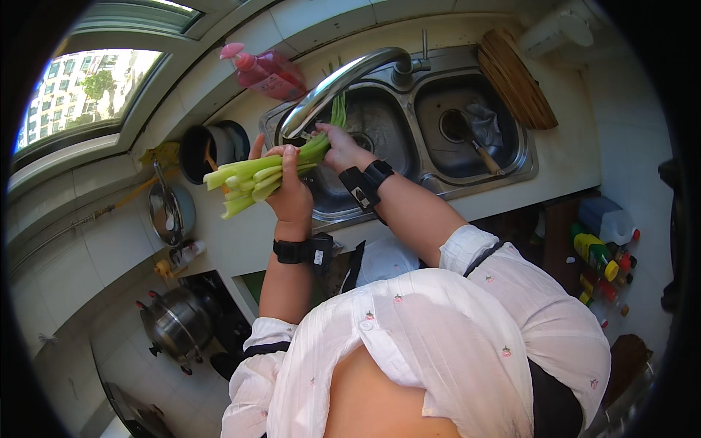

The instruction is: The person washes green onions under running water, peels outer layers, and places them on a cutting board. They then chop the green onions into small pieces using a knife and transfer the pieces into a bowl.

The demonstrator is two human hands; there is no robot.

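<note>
A bunch of pale green celery stalks (246,178) lies across both my hands, over the left basin (383,120) of a stainless steel sink. My left hand (291,189) grips the bunch near its thick cut ends, thumb on top and one finger raised. Farther along the stalks, my right hand (340,147) closes around them just below the tip of the chrome faucet (350,79). The thinner ends reach back behind the faucet's curved spout, partly hidden by it. Whether water is running is hard to tell.
A brush with a wooden handle (487,159) and a crumpled plastic bag (483,123) are in the right basin. Wooden cutting boards (515,82) overlap its edge. A pink pump bottle (268,74) and dark pot (200,153) stand left; a steel steamer pot (178,323) sits lower left.
</note>
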